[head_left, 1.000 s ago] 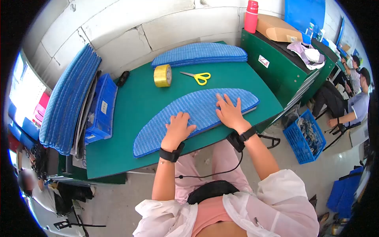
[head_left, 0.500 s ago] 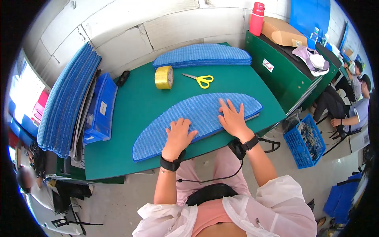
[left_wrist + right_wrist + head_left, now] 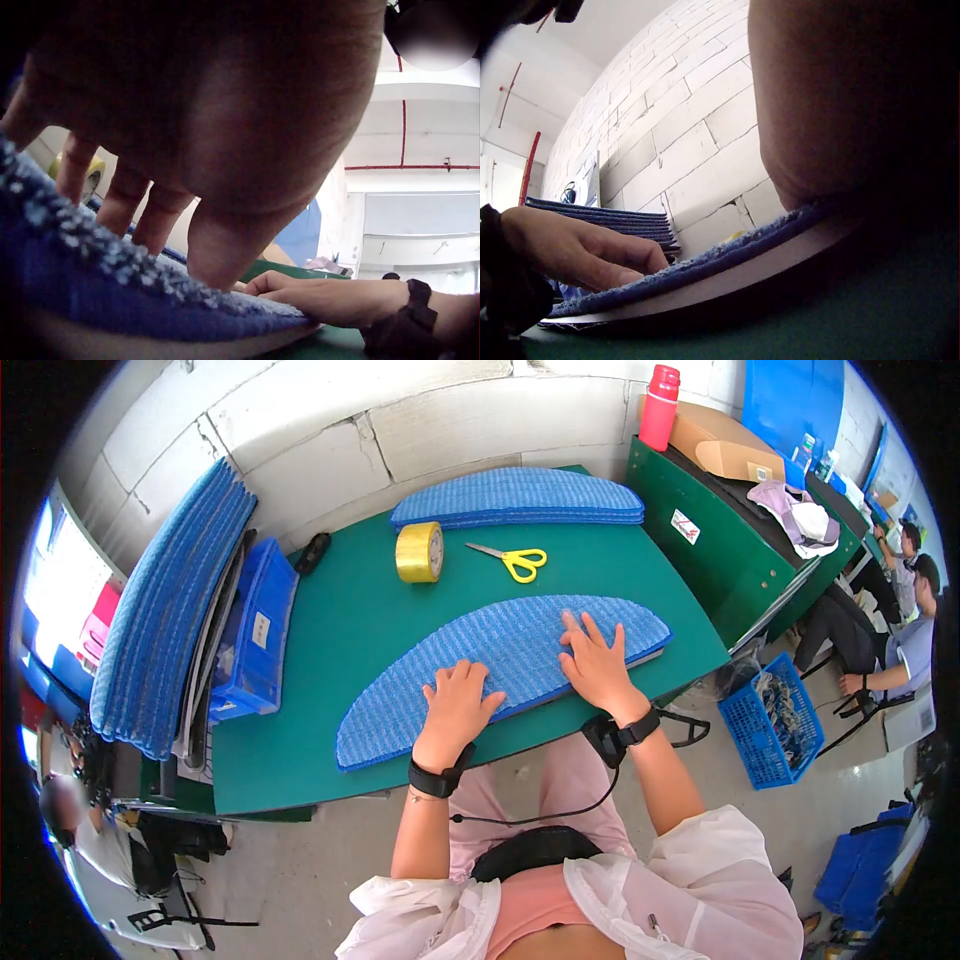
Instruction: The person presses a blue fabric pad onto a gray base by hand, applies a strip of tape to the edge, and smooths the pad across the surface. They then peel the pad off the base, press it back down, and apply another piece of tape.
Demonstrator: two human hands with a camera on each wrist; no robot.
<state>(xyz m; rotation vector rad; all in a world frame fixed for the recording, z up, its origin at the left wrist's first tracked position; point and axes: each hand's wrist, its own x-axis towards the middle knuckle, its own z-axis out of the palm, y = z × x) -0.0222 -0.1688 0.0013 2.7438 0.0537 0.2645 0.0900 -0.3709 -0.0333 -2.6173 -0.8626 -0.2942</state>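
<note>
A blue ribbed half-moon pad [image 3: 500, 660] lies flat near the front edge of the green table [image 3: 320, 610]. My left hand [image 3: 455, 710] rests on its left half with fingers spread. On the right half rests my right hand [image 3: 602, 672], fingers also spread. In the left wrist view, the fingertips of the left hand [image 3: 142, 180] touch the fuzzy top of the pad [image 3: 135, 281]. A pale layer shows under the blue pad [image 3: 727, 259] in the right wrist view, where the left hand [image 3: 577, 251] lies on top.
Yellow tape [image 3: 419, 552] and yellow-handled scissors [image 3: 520, 563] lie behind the pad. More blue pads [image 3: 520, 498] are stacked at the back. At left, a blue bin [image 3: 262, 630] stands beside upright pads [image 3: 170, 620]. A green cabinet [image 3: 690, 550] borders the right.
The head view has shifted slightly, so the table items sit a little differently in it. Both hands stay spread on the pad, with the right fingers slightly moved.
</note>
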